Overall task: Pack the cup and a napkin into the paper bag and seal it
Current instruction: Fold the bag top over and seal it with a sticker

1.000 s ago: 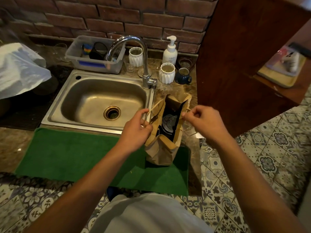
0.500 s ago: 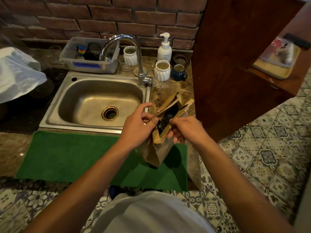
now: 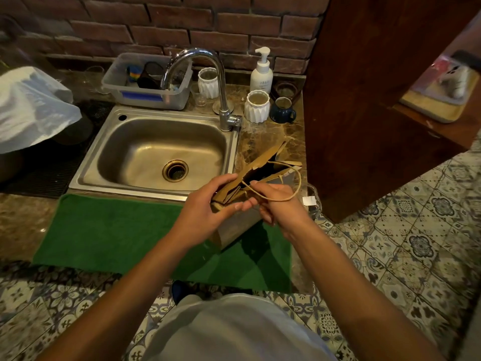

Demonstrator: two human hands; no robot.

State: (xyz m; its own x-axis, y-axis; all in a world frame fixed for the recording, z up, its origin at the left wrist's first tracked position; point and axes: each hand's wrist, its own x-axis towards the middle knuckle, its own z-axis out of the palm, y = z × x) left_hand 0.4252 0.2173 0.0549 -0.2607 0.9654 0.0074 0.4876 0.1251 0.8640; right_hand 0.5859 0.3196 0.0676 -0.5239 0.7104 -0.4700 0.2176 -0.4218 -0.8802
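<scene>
A brown paper bag (image 3: 234,225) stands tilted on the green mat (image 3: 109,230), right of the sink. My left hand (image 3: 205,207) pinches the near end of the bag's folded-together top. My right hand (image 3: 278,204) grips the same rim beside it, with a twine handle (image 3: 289,196) looping over the fingers. The bag's mouth is squeezed to a narrow dark slit (image 3: 263,173) at the far end. Cup and napkin are hidden inside.
A steel sink (image 3: 145,152) with a tall tap (image 3: 223,100) lies to the left. White ribbed cups (image 3: 257,106), a blue mug (image 3: 282,110) and a soap pump (image 3: 261,74) stand behind the bag. A wooden cabinet (image 3: 364,100) rises close on the right. A plastic tub (image 3: 145,82) sits at the back.
The bag's mouth was held wide open with the dark cup lid visible; both hands have since come together and pressed the top nearly flat, hiding the cup.
</scene>
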